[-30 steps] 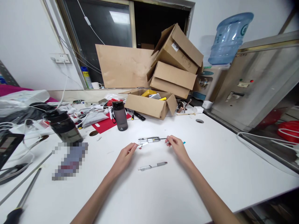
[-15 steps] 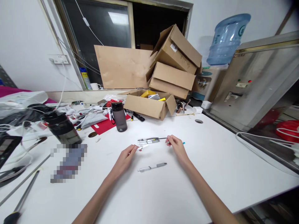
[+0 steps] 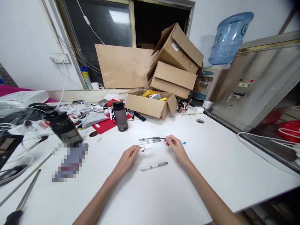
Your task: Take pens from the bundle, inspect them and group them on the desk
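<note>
My left hand [image 3: 129, 156] pinches a white pen part [image 3: 146, 147], which points right from the fingertips. Across from it, my right hand [image 3: 175, 146] is closed at the fingertips around a small piece that I cannot make out. Between and just beyond the hands lie clear-and-grey pens [image 3: 150, 142], side by side on the white table [image 3: 229, 162]. A thin dark rod [image 3: 162, 138] runs from them toward my right fingertips; whether the fingers touch it is unclear. Nearer to me lies another clear pen with a grey grip [image 3: 153, 167].
A small blue piece [image 3: 184, 143] lies right of my right hand. Farther back stand a dark bottle [image 3: 120, 117] and an open cardboard box [image 3: 147, 106]. At left are a black-lidded bottle [image 3: 63, 128], a screwdriver [image 3: 28, 192] and cable clutter.
My right hand has moved slightly left, bringing its fingertips closer to the white pen part. My left hand stays nearly in place, and the pens on the table have not moved.
</note>
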`<state>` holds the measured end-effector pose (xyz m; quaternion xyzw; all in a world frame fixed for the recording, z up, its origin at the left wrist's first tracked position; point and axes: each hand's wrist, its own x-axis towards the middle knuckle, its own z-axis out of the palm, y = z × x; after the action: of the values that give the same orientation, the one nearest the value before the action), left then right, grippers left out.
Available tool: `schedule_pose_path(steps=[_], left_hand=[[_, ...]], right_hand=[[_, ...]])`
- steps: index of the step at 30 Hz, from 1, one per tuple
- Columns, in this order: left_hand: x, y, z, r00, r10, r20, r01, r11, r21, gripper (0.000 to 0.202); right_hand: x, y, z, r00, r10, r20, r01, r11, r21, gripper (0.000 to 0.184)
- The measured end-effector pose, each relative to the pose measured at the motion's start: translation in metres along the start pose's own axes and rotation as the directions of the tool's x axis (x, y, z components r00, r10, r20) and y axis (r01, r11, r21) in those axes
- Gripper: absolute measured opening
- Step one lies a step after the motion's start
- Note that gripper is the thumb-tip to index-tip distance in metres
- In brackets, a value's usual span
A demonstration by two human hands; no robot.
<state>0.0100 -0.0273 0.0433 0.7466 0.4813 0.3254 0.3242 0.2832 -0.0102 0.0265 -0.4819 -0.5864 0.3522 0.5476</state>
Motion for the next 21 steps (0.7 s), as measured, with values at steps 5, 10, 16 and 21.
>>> schedule_pose_path(steps=[5, 10, 16, 21], left_hand=[[-0.0009, 0.0010, -0.0004, 1.000, 0.017, -0.011, -0.017, 1.000, -0.006, 0.049], [-0.0004, 0.0004, -0.0004, 1.000, 0.020, -0.014, -0.020, 1.000, -0.006, 0.047], [-0.0005, -0.0004, 0.0007, 1.000, -0.002, -0.002, 0.002, 1.000, -0.009, 0.047], [-0.0003, -0.0005, 0.0012, 1.000, 0.004, 0.001, -0.004, 1.000, 0.001, 0.048]], right_hand=[[0.0000, 0.0022, -0.0002, 1.000, -0.014, 0.028, 0.013, 1.000, 0.010, 0.037], [-0.0023, -0.0004, 0.0015, 0.999, -0.031, 0.041, 0.029, 0.999, 0.032, 0.033], [-0.0025, -0.0006, -0.0006, 0.999, -0.041, 0.033, 0.040, 0.999, 0.033, 0.030], [-0.0032, -0.0025, -0.0015, 0.997, -0.069, 0.027, 0.068, 0.997, 0.036, 0.027]])
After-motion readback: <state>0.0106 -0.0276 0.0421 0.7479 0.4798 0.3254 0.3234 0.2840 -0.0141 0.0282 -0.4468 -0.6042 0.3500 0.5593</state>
